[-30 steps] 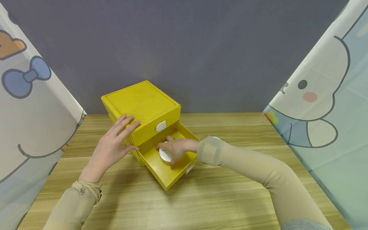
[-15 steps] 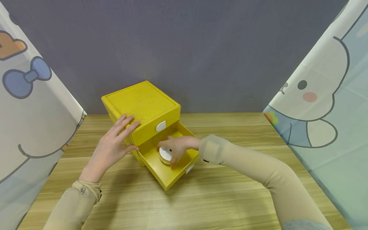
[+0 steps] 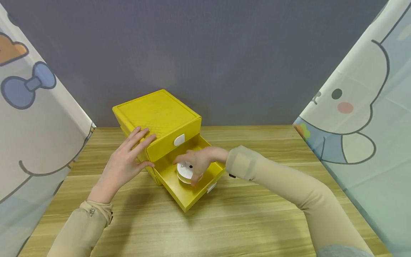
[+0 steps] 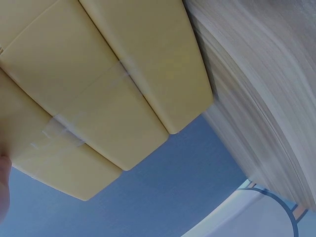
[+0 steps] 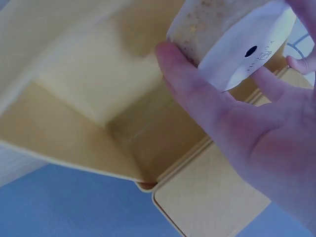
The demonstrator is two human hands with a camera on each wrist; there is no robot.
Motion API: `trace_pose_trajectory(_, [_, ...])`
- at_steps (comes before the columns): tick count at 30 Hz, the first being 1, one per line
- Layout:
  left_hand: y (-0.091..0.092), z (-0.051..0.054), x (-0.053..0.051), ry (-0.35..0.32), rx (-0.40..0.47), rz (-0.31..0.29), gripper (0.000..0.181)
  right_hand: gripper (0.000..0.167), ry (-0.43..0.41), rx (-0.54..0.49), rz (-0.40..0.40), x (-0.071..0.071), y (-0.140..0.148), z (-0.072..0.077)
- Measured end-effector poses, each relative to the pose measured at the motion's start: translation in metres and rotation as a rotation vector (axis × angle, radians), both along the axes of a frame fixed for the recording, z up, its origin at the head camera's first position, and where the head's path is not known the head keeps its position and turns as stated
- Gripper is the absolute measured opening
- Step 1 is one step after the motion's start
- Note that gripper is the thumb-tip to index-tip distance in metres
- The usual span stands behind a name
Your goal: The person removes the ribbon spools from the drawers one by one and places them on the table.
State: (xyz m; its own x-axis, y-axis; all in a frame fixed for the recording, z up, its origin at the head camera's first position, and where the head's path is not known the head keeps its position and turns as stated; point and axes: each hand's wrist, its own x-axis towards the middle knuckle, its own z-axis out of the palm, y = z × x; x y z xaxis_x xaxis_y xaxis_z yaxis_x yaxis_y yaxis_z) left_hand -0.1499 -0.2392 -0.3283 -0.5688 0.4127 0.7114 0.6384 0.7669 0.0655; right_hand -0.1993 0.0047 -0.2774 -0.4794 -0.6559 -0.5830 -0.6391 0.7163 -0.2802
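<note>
A yellow drawer cabinet (image 3: 157,112) stands turned at an angle, with a lower drawer (image 3: 171,182) pulled out. Inside that drawer, my right hand (image 3: 198,162) grips a round spool (image 3: 184,170) with a white face. The right wrist view shows the thumb and fingers round the spool (image 5: 244,49), which has a dark centre hole and a speckled, pale side. My left hand (image 3: 122,163) rests with spread fingers on the cabinet's top left edge, thumb by the front corner. The left wrist view shows the cabinet's side (image 4: 89,89) and a bit of a finger (image 4: 4,185).
The cabinet's top drawer is closed and has a white tab (image 3: 179,140). Another white tab (image 3: 211,187) is on the pulled-out drawer's front. Wood-grain table (image 3: 257,214) lies around the cabinet, with a grey wall behind and printed cloths at both sides.
My right hand has shifted slightly to the right and its wrist has risen a little, so more of the spool's white face and its hole show. The left hand has stayed in place.
</note>
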Motion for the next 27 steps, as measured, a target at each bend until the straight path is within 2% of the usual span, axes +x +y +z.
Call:
trace_pose_trajectory(5, [0.000,0.000,0.000,-0.003,0.005,0.002,0.096,0.086,0.020,-0.044,-0.010,0.000,0.003,0.007])
trace_pose_trajectory(10, [0.000,-0.001,0.000,-0.007,0.007,0.003,0.097,0.085,-0.001,-0.079,-0.025,-0.001,0.006,0.011])
trace_pose_trajectory(24, [0.000,0.000,0.000,-0.009,0.012,-0.002,0.097,0.092,0.003,-0.131,-0.072,0.003,0.019,0.028])
trace_pose_trajectory(27, [0.000,0.000,0.001,-0.008,0.014,-0.004,0.097,0.092,0.020,-0.128,-0.056,0.004,0.022,0.031])
